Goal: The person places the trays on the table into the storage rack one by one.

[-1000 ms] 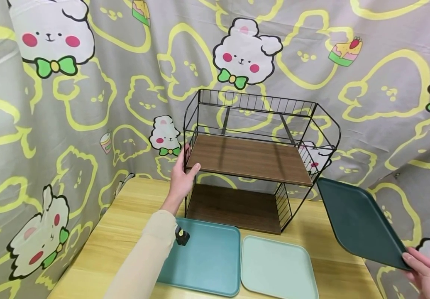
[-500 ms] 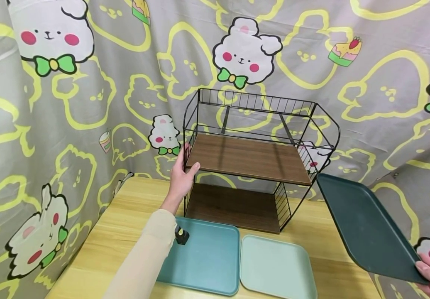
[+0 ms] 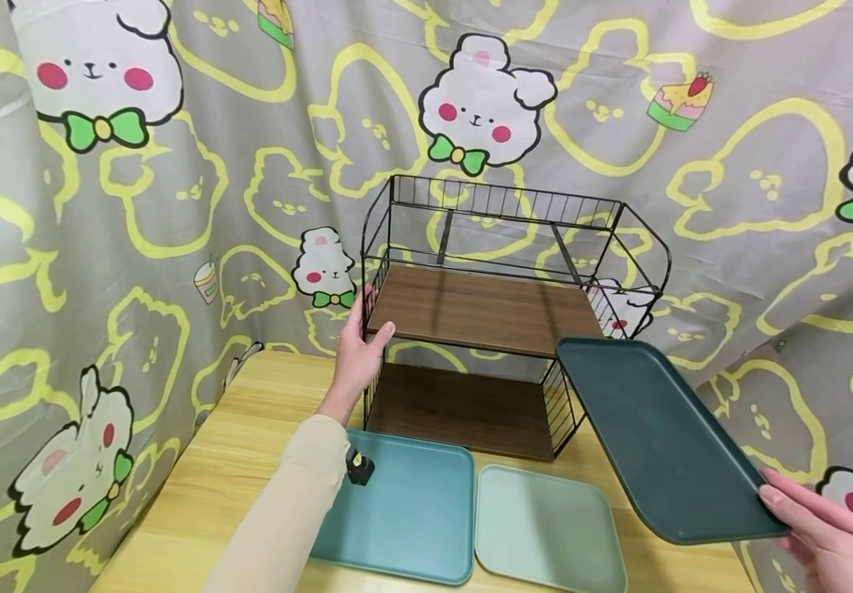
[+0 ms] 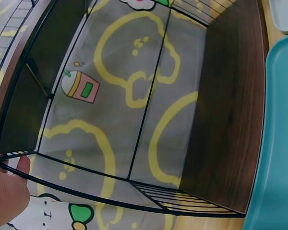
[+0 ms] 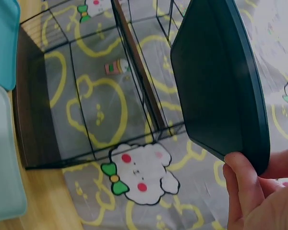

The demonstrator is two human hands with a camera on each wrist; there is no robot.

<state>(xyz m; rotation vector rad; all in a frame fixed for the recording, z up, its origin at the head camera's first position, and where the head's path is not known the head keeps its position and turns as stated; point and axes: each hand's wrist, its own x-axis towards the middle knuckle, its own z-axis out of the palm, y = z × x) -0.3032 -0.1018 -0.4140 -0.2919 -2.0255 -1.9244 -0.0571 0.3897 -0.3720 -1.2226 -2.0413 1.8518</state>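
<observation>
A: What's on your tabletop (image 3: 249, 428)?
B: A wire rack (image 3: 501, 313) with bare shelves, two teal trays (image 3: 412, 511) in front, cartoon curtain (image 3: 174, 206) behind.
A: Your hands?
B: Your left hand (image 3: 361, 354) grips the rack; your right hand (image 3: 827, 535) pinches the dark tray (image 3: 656, 436), tilted beside the rack.

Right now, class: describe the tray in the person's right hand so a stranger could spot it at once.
Find the wire rack on the table. At its right end the right hand holds a tray tilted in the air. It is dark green; the other two trays lie flat.
</observation>
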